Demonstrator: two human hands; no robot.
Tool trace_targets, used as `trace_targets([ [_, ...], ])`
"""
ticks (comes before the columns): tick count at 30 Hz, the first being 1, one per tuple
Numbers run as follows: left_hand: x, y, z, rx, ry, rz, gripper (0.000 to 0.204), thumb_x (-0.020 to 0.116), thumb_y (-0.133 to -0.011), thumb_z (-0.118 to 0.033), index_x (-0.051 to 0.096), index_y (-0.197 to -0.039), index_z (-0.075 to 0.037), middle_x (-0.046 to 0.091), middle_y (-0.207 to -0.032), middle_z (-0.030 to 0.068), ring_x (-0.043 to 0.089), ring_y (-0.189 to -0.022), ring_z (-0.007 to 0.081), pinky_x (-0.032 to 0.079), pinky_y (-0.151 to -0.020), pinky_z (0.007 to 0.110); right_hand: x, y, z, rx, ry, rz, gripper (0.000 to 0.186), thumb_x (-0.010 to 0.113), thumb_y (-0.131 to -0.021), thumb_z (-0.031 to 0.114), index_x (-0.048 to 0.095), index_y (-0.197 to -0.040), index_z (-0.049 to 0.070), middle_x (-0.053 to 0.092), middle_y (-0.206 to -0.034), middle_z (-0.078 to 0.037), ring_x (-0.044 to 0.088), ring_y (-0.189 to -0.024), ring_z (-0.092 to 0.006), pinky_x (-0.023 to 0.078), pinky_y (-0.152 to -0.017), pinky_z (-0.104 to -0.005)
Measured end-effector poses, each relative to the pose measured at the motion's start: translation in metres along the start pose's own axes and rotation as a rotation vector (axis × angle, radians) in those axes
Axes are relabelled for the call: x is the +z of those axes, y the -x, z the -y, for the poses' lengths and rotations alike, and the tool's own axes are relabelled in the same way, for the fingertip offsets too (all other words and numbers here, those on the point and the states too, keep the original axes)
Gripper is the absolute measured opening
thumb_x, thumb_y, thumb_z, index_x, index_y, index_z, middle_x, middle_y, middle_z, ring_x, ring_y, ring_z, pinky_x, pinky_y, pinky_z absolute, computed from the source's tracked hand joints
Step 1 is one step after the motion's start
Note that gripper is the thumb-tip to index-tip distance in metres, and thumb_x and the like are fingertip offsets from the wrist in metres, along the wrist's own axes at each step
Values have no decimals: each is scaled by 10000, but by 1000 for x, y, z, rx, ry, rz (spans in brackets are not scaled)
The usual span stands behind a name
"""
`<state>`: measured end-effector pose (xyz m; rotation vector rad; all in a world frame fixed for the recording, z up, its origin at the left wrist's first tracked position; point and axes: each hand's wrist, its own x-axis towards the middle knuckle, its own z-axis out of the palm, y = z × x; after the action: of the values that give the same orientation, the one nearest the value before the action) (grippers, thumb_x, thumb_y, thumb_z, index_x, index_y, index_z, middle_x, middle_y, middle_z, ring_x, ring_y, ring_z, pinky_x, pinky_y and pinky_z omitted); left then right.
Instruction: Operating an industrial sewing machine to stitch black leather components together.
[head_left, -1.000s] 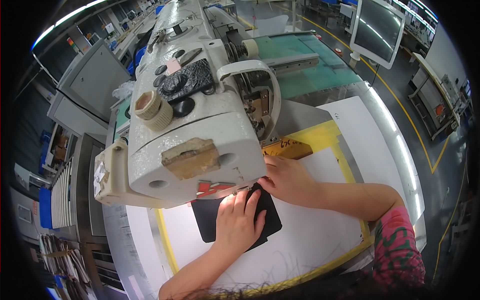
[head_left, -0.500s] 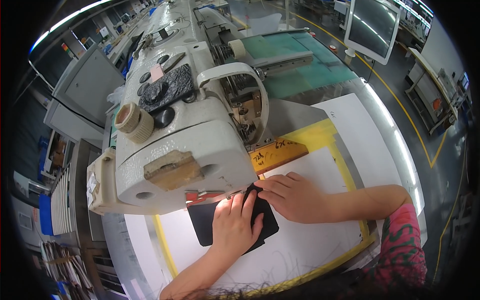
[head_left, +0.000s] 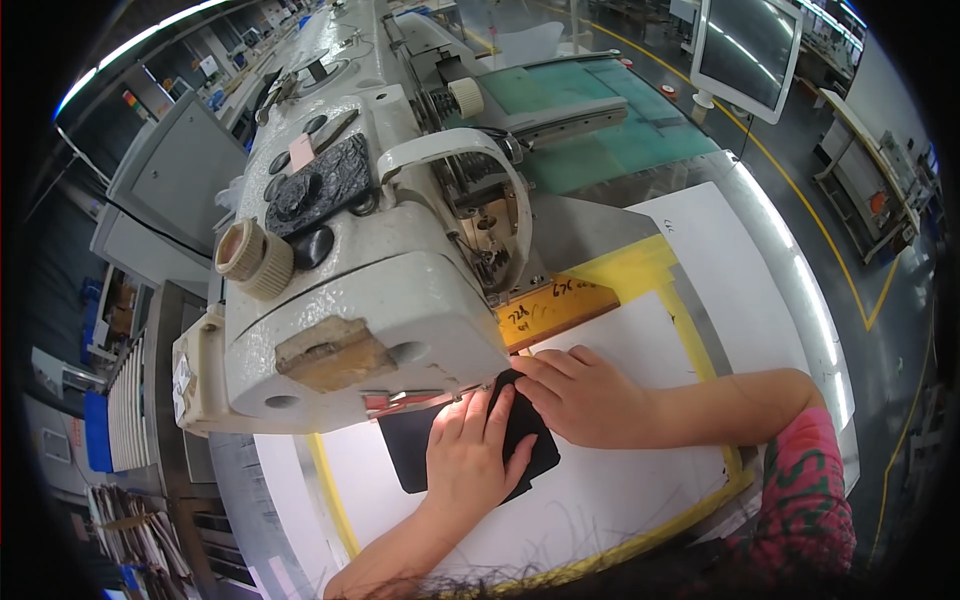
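White paper (head_left: 640,490) lies below the sewing machine (head_left: 400,290), bearing one black sheet (head_left: 405,455). Left hand (head_left: 468,460) rests flat on this sheet, fingers slightly spread; right hand (head_left: 585,400) curls at its edge, grip unclear.

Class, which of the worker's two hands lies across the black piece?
The left hand, which covers much of the black piece; the right hand only reaches its edge.

Machine head (head_left: 350,315) blocked far L, low over black pc (head_left: 405,462); orange block (head_left: 552,312) stood just far of R hand (head_left: 580,395), w/ R forearm (head_left: 725,405) barring R side. Open rm lay near R, on bare white sheet (head_left: 620,500) btwn R forearm & L hand (head_left: 465,460).
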<state>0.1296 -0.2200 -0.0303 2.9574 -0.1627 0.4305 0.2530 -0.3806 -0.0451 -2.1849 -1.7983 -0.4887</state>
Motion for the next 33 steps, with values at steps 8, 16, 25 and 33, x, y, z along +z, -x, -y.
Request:
trace_targets([
  [8,1,2,2,-26,64,48,604,710,-760,-299,527,-1277,-46,451,-1387,158,461,-1195,339,369,-999,427,-2,-1,1,3,6,-8,304,622,-751,195,654,-1013,44,551,-1243,-89,519,-1079,-211,435,-802,-328],
  [16,3,3,2,-21,46,39,606,712,-760,-304,524,-1279,-53,453,-1381,156,470,-1175,334,371,-988,423,1,-2,1,7,-13,-10,351,639,-710,189,642,-1029,43,564,-1219,-90,522,-1089,-224,428,-821,-335],
  [25,4,2,1,-25,16,55,613,711,-749,-309,534,-1279,-59,453,-1380,153,470,-1184,323,358,-999,413,1,6,3,-55,53,-3,356,559,-804,219,624,-1080,4,568,-1250,-137,525,-1119,-252,424,-874,-351],
  [33,4,0,0,-25,4,58,624,705,-750,-300,524,-1295,-55,454,-1382,159,468,-1189,317,349,-1013,411,3,-1,1,12,-19,-38,304,580,-773,175,633,-1024,12,577,-1204,-108,533,-1093,-234,432,-831,-341],
])
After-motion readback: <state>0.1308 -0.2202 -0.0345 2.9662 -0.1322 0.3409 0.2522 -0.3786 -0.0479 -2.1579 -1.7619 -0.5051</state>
